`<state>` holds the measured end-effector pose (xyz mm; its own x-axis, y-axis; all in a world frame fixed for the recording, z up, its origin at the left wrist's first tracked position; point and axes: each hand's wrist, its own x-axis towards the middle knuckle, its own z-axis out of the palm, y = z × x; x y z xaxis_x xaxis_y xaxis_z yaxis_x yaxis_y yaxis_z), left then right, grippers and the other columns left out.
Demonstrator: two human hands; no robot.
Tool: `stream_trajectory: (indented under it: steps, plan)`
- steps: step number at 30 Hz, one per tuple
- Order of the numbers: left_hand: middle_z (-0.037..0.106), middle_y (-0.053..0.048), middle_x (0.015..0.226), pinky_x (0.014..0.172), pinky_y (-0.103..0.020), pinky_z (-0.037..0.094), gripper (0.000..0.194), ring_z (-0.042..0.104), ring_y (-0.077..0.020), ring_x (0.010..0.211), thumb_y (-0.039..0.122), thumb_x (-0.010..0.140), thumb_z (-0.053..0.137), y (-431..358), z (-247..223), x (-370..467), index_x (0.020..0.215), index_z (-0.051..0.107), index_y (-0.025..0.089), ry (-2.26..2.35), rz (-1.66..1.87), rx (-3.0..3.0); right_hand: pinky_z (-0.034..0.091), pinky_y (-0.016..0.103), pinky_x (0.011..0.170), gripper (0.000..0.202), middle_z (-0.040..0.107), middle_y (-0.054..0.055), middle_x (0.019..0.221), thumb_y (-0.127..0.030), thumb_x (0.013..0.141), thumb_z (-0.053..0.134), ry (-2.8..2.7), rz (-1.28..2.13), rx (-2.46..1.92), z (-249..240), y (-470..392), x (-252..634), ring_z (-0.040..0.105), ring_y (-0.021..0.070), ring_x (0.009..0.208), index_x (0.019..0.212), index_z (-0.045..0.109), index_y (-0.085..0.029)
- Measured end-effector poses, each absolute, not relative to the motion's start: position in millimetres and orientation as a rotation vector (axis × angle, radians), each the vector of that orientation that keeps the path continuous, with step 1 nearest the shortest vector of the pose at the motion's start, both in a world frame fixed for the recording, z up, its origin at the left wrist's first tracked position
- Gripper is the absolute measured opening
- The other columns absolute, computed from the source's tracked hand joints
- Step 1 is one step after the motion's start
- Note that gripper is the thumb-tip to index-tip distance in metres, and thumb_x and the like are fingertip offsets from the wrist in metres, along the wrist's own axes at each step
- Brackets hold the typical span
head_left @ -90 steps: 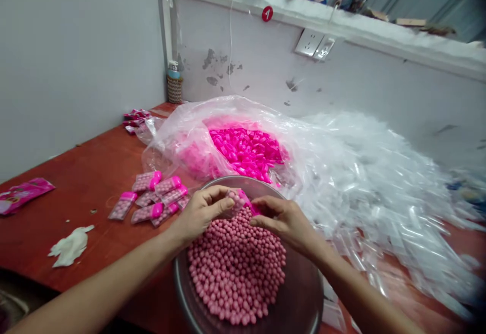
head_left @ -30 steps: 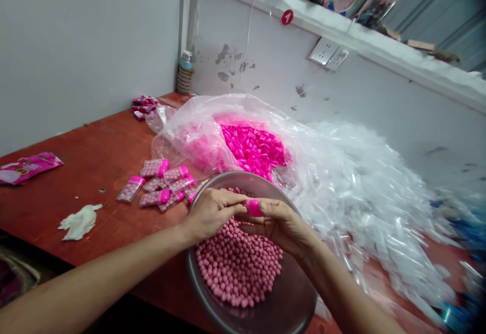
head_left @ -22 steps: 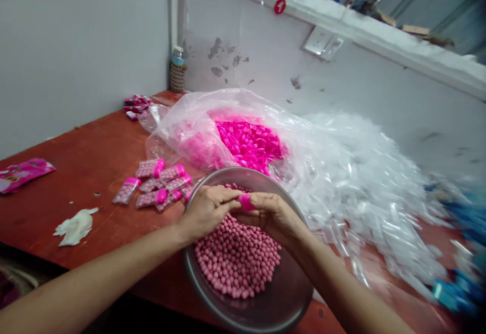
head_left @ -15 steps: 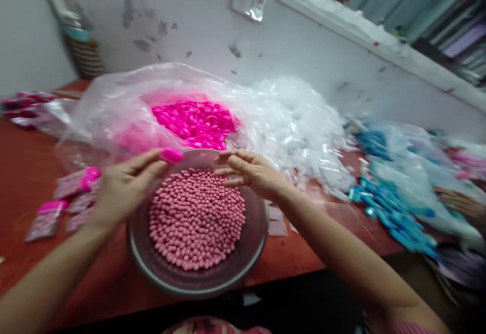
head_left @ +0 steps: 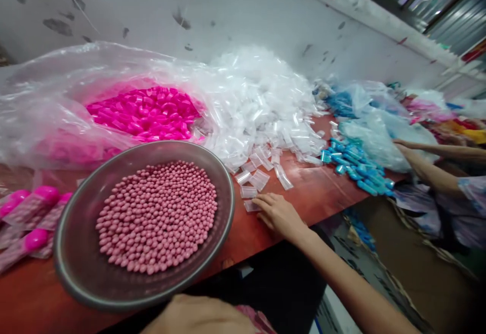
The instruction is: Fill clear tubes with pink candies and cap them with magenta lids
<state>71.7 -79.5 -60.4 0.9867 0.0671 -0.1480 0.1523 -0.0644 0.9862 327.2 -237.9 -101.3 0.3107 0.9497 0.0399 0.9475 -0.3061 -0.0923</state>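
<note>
My right hand [head_left: 280, 215] reaches over the red table, its fingers stretched out and touching a small clear plastic case [head_left: 250, 206] that lies flat. Low at the bottom edge, the back of my left hand [head_left: 197, 316] shows; its fingers are hidden. Between them and to the left stands a wide metal bowl [head_left: 224, 192] holding many round pink beads [head_left: 157, 217]. Left of the bowl lie several clear cases of beads with bright pink caps [head_left: 37, 240]. More loose clear cases [head_left: 260, 179] lie just beyond my right fingers.
Behind the bowl, a clear plastic bag [head_left: 49, 86] holds bright pink caps [head_left: 148, 114]. A big heap of clear cases [head_left: 261, 96] leans towards the wall. Blue capped pieces [head_left: 353, 164] lie to the right, near another person's arms [head_left: 433, 167]. The table's front edge runs below my right hand.
The view has swung right. My right hand has gone from above the beads to a clear case on the table. My left hand, earlier pinching a pink-capped piece, has dropped to the bottom edge.
</note>
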Motion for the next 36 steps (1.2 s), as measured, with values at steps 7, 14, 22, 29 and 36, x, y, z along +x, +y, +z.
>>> stream_trajectory:
  steps: [7,14,22,29,36]
  plan:
    - [0.040,-0.011,0.134,0.095,-0.033,0.039,0.058,0.047,-0.0216,0.114,0.034,0.079,0.054,-146,-124,154,0.132,0.035,0.019,0.294,-0.091,1.228,0.046,0.034,0.076,0.023,0.063,0.011,0.092,-0.021,0.085,0.043,-1.415,-0.051,-2.344,-119,-251,313,0.058,0.0218,0.083,0.101,0.059,-0.016]
    - [0.020,-0.006,0.144,0.107,-0.038,0.024,0.063,0.023,-0.0218,0.131,0.025,0.082,0.051,-146,-129,176,0.137,0.020,0.026,0.239,0.291,1.579,0.048,0.027,0.060,0.023,0.064,0.002,0.072,-0.035,0.082,0.051,-0.636,0.653,-1.810,-100,-274,296,0.060,0.0157,0.062,0.095,0.061,-0.018]
    - [0.022,-0.012,0.143,0.105,-0.046,0.024,0.072,0.018,-0.0276,0.132,0.016,0.083,0.048,-146,-127,180,0.140,0.005,0.021,-0.134,0.608,2.337,0.045,0.022,0.056,0.026,0.062,0.002,0.068,-0.036,0.077,0.057,-0.589,0.815,-1.715,-95,-285,292,0.056,0.0114,0.057,0.090,0.064,-0.014]
    - [0.056,-0.013,0.107,0.079,-0.033,0.049,0.061,0.056,-0.0211,0.096,0.000,0.080,0.034,-143,-137,177,0.137,0.016,0.012,-0.255,0.367,2.582,0.045,0.022,0.050,0.040,0.058,0.002,0.059,-0.046,0.085,0.042,-0.802,1.154,-1.746,-101,-275,302,0.055,0.0114,0.049,0.074,0.058,-0.012]
    - [0.051,-0.001,0.080,0.076,-0.032,0.043,0.009,0.051,-0.0158,0.077,0.018,0.080,0.048,-129,-124,179,0.088,0.048,0.018,0.319,0.270,1.932,0.041,0.036,0.086,0.028,0.056,0.010,0.113,-0.017,0.085,0.044,-1.568,-0.115,-2.495,-101,-225,337,0.049,0.0238,0.105,0.112,0.051,-0.018]
